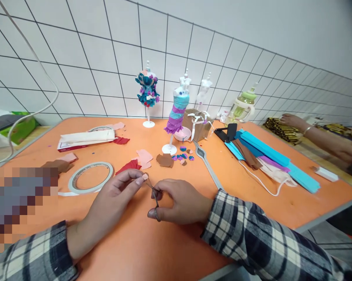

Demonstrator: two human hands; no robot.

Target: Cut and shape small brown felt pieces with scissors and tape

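Between thumb and fingers, my left hand (115,199) pinches a small pink paper piece (145,177). My right hand (176,199) has its thumb and fingers in the handles of small metal scissors (156,197), whose tips reach the pink piece. Just behind my hands lie red crepe scraps (129,166), pink scraps (144,158) and a brown scrap (165,160). Small blue and purple paper bits (181,157) are scattered near the base of a mini mannequin (178,109) wrapped in blue and purple paper.
A tape roll (72,181) lies left. Behind stand a teal-dressed mannequin (148,88), a bare mannequin (204,89), a box (203,130) and a bottle (243,107). Crepe strips (263,148) and a grey zipper-like strip (212,173) lie right. Another person's arm (324,138) reaches in far right.
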